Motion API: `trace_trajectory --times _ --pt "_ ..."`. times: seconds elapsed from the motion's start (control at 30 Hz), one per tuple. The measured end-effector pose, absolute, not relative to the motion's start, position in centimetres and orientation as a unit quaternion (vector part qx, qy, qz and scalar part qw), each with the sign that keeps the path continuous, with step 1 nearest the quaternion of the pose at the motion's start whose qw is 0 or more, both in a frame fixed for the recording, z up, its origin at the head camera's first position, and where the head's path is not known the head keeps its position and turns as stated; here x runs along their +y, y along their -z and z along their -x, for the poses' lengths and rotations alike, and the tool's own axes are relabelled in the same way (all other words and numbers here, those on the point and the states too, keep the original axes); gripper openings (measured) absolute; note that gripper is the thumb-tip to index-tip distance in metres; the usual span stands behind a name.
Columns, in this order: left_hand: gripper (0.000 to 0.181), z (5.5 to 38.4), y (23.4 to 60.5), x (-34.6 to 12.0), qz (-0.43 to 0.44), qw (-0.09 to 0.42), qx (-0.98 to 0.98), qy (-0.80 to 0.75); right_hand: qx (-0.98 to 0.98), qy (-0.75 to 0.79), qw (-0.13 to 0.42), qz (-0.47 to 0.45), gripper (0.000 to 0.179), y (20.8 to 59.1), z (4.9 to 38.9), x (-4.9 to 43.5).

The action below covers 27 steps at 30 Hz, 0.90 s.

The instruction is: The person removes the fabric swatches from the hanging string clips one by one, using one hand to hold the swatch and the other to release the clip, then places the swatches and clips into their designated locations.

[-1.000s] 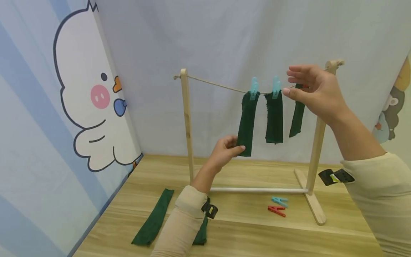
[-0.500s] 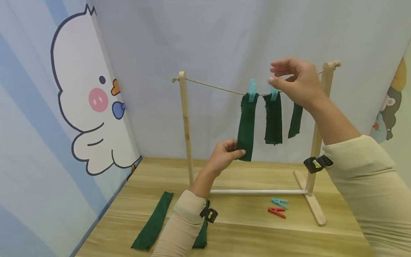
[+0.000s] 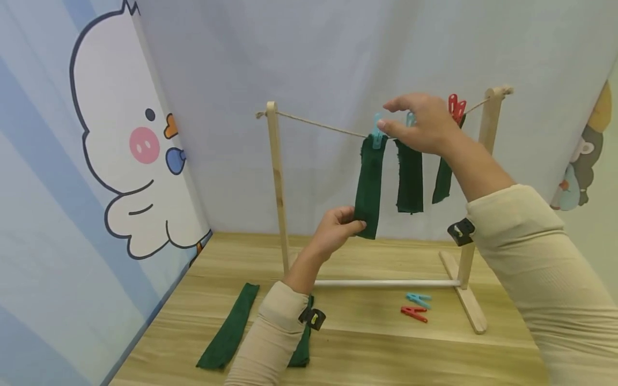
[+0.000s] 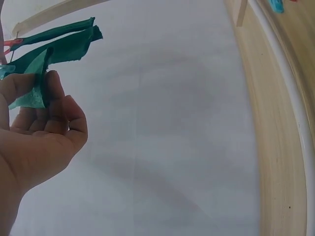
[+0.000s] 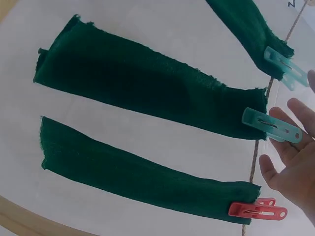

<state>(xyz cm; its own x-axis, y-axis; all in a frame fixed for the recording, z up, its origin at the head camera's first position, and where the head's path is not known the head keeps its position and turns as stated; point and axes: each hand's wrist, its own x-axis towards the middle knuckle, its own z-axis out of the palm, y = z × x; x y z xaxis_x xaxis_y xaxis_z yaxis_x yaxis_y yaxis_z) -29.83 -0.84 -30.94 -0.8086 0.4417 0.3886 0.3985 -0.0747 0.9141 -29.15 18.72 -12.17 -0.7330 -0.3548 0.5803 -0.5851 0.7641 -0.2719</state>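
Three dark green cloth strips hang from a rope line [image 3: 321, 125]. My left hand [image 3: 333, 231] pinches the lower end of the leftmost strip [image 3: 370, 185] between thumb and fingers; the left wrist view shows that end folded in the grip. A light blue clothespin [image 3: 377, 138] fastens this strip's top. Beside that pin is my right hand [image 3: 425, 122], thumb and fingers spread apart. Another blue clothespin [image 5: 272, 125] clips the middle strip [image 5: 147, 83], partly behind my right hand in the head view. A red clothespin [image 5: 258, 210] holds the rightmost strip [image 5: 147, 169].
The rope runs between wooden posts [image 3: 277, 177] joined by a white bar [image 3: 386, 283] low down. On the table [image 3: 367, 348] lie a blue clothespin [image 3: 418, 299], a red clothespin [image 3: 414, 313] and two green strips, one at left [image 3: 229, 327], one partly under my left forearm.
My right hand has moved left along the rope, from near the rightmost strip, past the middle one, to the leftmost pin. My left hand keeps its hold on the leftmost strip's lower end.
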Motion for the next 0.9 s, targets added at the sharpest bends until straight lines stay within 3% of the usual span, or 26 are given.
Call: trace_trajectory --times 0.3,0.9 --pt "0.021 29.6 30.7 -1.0 -0.316 0.046 0.696 -0.644 -0.905 -0.228 0.237 -0.27 0.04 12.2 29.1 18.3" --pt "0.02 29.6 30.5 -1.1 -0.309 0.043 0.703 -0.639 -0.891 -0.279 0.235 -0.27 0.029 11.9 28.1 18.6"
